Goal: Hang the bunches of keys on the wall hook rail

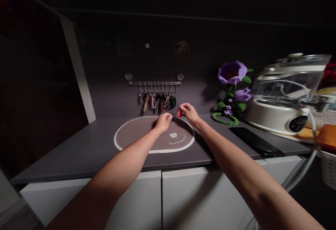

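Observation:
My right hand (190, 113) pinches a small red key tag (180, 112) just above the back edge of the mat. Close by on the left, my left hand (164, 122) is closed with thumb and fingertips together; what it holds, if anything, is too small to make out. Both hands are over a brown oval mat (139, 132) with a white rim and a small printed figure. Behind them, several bunches of keys (153, 100) and key fobs hang from hooks on a clear rail (154, 83) held to the wall by suction cups.
Right of my hands stand purple crocheted flowers (232, 74) with a green ring base (225, 119). A black flat slab (256, 142) lies on the dark counter (86, 149). Farther right is a white appliance (273, 113) with a clear lid and cable.

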A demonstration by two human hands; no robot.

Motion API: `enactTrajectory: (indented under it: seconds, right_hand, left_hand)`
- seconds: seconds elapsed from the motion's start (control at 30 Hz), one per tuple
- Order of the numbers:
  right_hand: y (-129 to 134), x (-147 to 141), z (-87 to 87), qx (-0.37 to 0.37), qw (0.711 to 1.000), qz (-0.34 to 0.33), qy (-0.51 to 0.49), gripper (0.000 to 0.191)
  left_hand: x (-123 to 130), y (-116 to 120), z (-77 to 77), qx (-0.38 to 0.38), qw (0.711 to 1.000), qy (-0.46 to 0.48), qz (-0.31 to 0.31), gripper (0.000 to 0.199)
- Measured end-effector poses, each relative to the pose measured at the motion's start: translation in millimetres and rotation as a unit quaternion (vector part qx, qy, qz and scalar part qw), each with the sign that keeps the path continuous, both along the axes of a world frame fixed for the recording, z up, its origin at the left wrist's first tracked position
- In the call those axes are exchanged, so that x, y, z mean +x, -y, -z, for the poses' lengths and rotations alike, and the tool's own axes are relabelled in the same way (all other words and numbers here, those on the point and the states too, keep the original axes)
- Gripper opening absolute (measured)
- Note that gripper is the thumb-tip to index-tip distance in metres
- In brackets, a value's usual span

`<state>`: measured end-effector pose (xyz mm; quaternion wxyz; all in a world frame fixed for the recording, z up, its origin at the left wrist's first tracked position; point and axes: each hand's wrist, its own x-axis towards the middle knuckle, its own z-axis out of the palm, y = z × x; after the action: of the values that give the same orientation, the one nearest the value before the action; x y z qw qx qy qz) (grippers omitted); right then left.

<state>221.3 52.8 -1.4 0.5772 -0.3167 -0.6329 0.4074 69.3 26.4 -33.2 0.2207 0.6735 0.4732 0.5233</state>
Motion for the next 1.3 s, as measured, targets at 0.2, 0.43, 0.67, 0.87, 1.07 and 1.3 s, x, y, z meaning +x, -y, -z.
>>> enactTrajectory:
  seconds: [0.2,0.43,0.67,0.87,1.07,1.3]
  right_hand:
    - [-7,-4,-27.5,0.001,1.000,0.009,-0.025,0.030]
    - [-31,-18,-60.7,-0.013,0.997,0.049,-0.062,0.020]
    - [-43,-25,-81.9,-0.031,0.994,0.091,-0.052,0.011]
    - [-52,-29,-84.7,-0.055,0.992,0.105,-0.041,0.010]
    - [-54,-27,-81.3,-0.069,0.990,0.112,-0.052,0.012]
    - [-55,-25,-70.5,-0.092,0.989,0.080,-0.083,0.010]
  left_hand:
    - [1,-1,0.7,-0.011,1.000,0.018,0.009,0.014]
    - [2,-4,3.5,-0.019,0.999,0.029,0.013,0.012]
    - [4,-4,3.2,-0.029,0.999,0.041,0.011,0.013]
    - [5,-1,1.0,-0.036,0.997,0.057,0.021,0.012]
    - [5,-1,0.7,-0.040,0.997,0.065,0.021,0.012]
    - [3,-4,3.5,-0.042,0.997,0.068,0.017,0.011]
